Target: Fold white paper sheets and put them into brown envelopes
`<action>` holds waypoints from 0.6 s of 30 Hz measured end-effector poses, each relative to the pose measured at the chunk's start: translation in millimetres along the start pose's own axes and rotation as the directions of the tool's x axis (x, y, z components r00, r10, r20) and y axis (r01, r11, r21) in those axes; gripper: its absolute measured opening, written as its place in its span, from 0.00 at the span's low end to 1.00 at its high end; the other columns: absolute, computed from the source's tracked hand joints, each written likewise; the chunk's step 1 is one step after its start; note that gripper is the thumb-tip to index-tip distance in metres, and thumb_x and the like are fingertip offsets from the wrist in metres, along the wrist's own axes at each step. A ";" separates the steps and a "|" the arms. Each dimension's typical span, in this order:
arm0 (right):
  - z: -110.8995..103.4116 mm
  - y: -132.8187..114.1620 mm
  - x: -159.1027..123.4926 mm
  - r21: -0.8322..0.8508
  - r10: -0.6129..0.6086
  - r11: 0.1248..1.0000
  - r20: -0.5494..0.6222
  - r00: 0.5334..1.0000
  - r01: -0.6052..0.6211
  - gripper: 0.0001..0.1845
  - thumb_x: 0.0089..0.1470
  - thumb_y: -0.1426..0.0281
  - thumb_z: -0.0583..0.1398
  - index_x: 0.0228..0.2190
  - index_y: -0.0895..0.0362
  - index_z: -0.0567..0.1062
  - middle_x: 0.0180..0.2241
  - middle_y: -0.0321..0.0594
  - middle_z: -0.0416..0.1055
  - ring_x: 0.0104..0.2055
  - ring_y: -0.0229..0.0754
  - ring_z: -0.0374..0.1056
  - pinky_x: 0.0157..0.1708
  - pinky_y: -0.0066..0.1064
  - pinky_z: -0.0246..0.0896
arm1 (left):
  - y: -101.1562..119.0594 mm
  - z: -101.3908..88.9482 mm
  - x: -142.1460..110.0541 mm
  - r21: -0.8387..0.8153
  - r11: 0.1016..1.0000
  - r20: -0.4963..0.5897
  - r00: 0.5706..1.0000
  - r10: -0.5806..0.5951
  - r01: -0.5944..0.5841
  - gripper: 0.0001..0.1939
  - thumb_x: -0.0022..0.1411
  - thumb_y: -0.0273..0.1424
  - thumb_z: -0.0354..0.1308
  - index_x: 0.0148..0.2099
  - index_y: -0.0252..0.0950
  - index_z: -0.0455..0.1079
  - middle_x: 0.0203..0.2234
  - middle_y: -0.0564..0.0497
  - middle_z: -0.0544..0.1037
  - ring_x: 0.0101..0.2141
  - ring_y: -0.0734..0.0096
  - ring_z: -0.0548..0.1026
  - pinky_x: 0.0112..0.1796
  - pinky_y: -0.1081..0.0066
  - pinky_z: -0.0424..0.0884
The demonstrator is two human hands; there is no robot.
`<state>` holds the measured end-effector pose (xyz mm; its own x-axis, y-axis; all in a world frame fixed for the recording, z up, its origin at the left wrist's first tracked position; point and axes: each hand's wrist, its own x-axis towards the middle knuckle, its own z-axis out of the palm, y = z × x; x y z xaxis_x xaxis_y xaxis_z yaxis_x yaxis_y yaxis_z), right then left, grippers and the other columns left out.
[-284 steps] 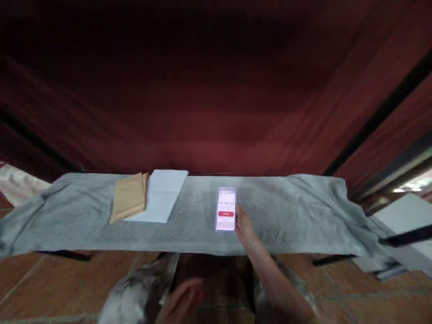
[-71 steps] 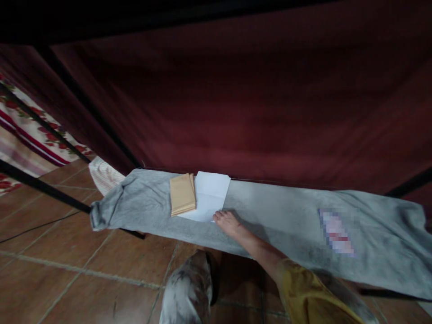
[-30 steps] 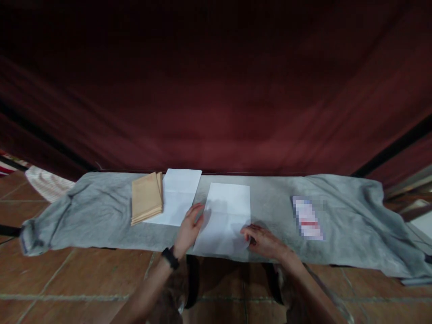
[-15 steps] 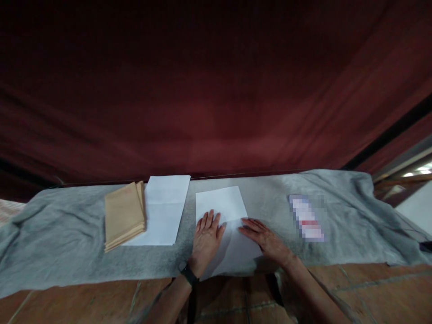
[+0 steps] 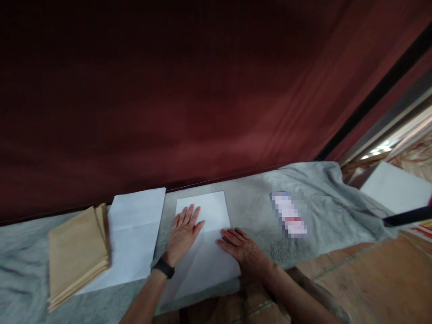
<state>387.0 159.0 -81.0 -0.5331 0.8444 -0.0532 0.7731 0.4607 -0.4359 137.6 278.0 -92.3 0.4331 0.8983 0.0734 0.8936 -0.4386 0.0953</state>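
Observation:
A white sheet of paper (image 5: 202,261) with a crease across it lies on the grey cloth in front of me. My left hand (image 5: 184,229), with a dark watch on its wrist, rests flat on the paper's left side, fingers spread. On its right edge, near the crease, lie the outstretched fingers of my right hand (image 5: 243,247). Left of my hands is a second stretch of white paper (image 5: 138,229), also creased. A stack of brown envelopes (image 5: 77,252) covers part of it.
The grey cloth (image 5: 256,207) covers a long low surface beside a dark red fabric wall (image 5: 189,117). A blurred-out flat item (image 5: 289,215) lies to the right. Beyond the cloth stands a white-topped object (image 5: 394,186). Tiled floor (image 5: 381,279) shows nearest me.
My view has turned to the right, so the papers and envelopes appear further left and tilted. Both hands remain on the paper; my left hand sits slightly further up it.

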 end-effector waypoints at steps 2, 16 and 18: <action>-6.4 2.0 -2.7 0.054 0.008 0.999 -0.009 1.000 -0.008 0.36 0.58 0.73 0.58 0.66 0.50 0.60 0.70 0.46 0.52 0.70 0.50 0.51 0.70 0.46 0.42 | -19.7 -1.7 -17.9 -0.056 0.996 0.019 0.997 -0.073 0.074 0.30 0.71 0.44 0.45 0.70 0.39 0.57 0.69 0.44 0.57 0.69 0.52 0.53 0.65 0.46 0.53; -21.0 4.6 -4.3 0.189 0.076 0.980 -0.074 0.994 -0.061 0.29 0.59 0.66 0.61 0.62 0.52 0.66 0.66 0.43 0.60 0.67 0.44 0.57 0.69 0.38 0.44 | -92.0 -32.7 -80.6 -0.482 0.864 0.128 0.963 0.236 -0.148 0.33 0.59 0.30 0.55 0.65 0.56 0.63 0.64 0.59 0.67 0.62 0.60 0.67 0.58 0.59 0.69; -17.3 3.6 -3.3 0.169 0.082 0.983 -0.086 0.993 -0.066 0.27 0.60 0.68 0.60 0.61 0.52 0.67 0.66 0.43 0.60 0.67 0.44 0.57 0.69 0.38 0.45 | -92.3 -25.8 -84.2 -0.436 0.879 0.117 0.957 0.267 -0.192 0.36 0.57 0.30 0.58 0.67 0.57 0.60 0.65 0.59 0.65 0.64 0.57 0.65 0.58 0.59 0.69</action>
<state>397.4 162.7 -66.9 -0.4368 0.8995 -0.0114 0.7373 0.3507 -0.5774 15.6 242.2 -81.6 0.6666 0.7452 -0.0206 0.6513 -0.5687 0.5023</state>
